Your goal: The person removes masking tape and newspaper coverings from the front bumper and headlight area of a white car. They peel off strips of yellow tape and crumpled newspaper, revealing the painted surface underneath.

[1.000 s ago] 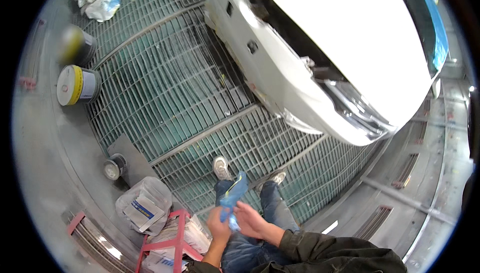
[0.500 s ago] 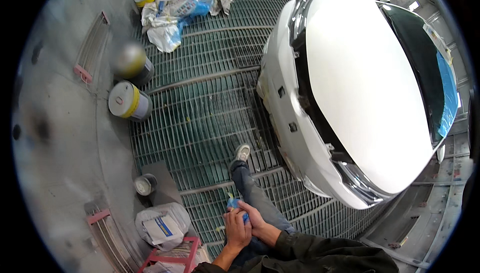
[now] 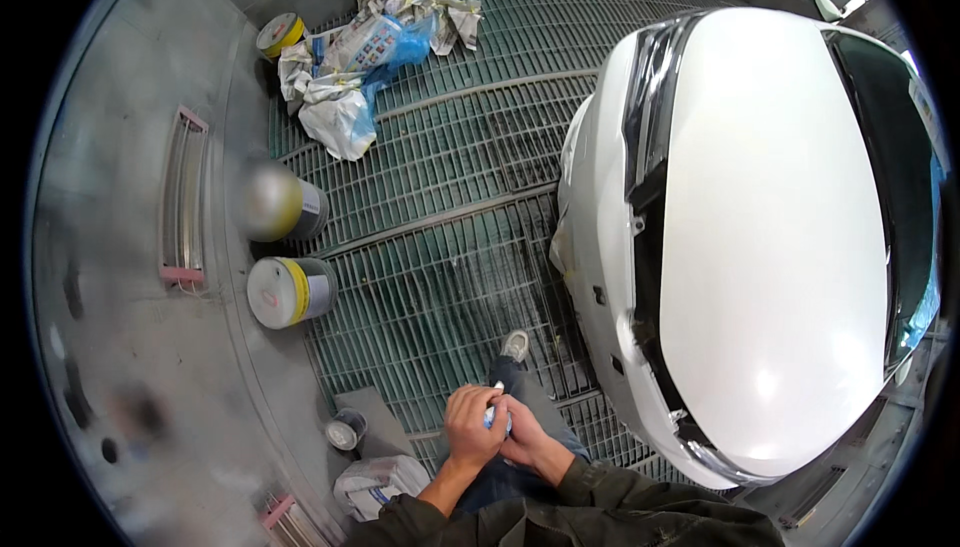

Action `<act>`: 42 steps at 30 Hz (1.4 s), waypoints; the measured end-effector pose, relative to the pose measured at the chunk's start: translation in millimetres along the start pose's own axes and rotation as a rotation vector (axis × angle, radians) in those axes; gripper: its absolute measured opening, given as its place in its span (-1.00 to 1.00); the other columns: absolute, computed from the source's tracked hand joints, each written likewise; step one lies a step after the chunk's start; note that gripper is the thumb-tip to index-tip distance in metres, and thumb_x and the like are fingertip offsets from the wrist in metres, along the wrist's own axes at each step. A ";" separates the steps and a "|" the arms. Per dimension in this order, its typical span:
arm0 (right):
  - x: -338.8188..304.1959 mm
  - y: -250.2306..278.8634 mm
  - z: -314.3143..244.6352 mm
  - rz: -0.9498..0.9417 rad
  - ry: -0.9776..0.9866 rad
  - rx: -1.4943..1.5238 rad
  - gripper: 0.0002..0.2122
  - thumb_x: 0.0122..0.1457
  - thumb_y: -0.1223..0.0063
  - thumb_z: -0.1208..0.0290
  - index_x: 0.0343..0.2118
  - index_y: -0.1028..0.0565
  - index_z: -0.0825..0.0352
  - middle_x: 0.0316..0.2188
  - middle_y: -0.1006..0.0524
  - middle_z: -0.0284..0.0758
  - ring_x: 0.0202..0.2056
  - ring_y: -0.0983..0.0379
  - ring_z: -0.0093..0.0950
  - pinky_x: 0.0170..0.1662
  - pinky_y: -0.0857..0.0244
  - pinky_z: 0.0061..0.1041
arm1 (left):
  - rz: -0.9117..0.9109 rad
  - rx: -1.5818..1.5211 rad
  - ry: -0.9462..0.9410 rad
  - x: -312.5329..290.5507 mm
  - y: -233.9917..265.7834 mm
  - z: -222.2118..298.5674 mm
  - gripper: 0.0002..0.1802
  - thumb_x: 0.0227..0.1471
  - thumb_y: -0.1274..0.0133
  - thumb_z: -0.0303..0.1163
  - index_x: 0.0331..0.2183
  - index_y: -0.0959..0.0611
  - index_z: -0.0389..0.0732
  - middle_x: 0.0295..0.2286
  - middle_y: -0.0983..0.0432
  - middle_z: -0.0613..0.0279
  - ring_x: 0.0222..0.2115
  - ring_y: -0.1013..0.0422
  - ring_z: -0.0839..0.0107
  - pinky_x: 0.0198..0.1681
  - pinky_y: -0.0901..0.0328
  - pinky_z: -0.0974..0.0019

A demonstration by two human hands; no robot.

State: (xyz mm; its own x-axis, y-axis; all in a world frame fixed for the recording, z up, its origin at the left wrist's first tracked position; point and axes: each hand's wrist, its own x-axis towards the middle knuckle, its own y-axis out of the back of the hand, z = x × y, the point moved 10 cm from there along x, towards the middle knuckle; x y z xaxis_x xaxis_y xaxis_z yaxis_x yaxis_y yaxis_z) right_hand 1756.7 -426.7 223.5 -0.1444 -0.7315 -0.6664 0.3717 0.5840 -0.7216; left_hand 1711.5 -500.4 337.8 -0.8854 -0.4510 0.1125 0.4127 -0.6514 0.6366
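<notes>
Both hands meet in front of my body around a small crumpled wad of blue and white masking film. My left hand is closed over it from the left. From the other side, my right hand presses on it with bent fingers. A pale tip of the wad pokes out above the fingers, while the rest is mostly hidden in the palms. To the right stands a white car, its front trim open in dark gaps, with blue film on its windshield side. My hands do not touch it.
Along the left wall stand lidded pails and a small open can. A stuffed pale bag lies near my left arm. Crumpled paper and film heap on the far grating. My shoe rests on that grating.
My view has swung left, so the car and pails sit further right and lower. The hands have closed more around the wad, and less blue shows between them.
</notes>
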 end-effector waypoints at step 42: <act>343.3 -227.0 -478.2 0.768 0.559 0.316 -0.70 0.29 0.06 0.14 -0.51 -0.32 0.20 -0.72 -0.25 -0.50 -0.69 -0.19 -0.60 -0.65 -0.07 -0.55 | -0.911 -0.253 0.091 761.8 -293.4 -199.4 -0.88 -0.06 -0.19 -0.44 -0.42 -0.67 -0.29 -0.57 -0.46 0.19 -0.62 -0.35 0.41 -0.50 -0.26 0.36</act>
State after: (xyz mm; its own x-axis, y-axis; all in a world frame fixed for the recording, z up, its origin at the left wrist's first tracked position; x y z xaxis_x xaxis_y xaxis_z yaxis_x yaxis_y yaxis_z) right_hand 1184.2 -642.1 68.8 -0.1434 0.1224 -0.9821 0.7599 0.6494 -0.0301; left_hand 958.5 -774.5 84.5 -0.8739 0.2567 -0.4128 -0.3849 -0.8841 0.2649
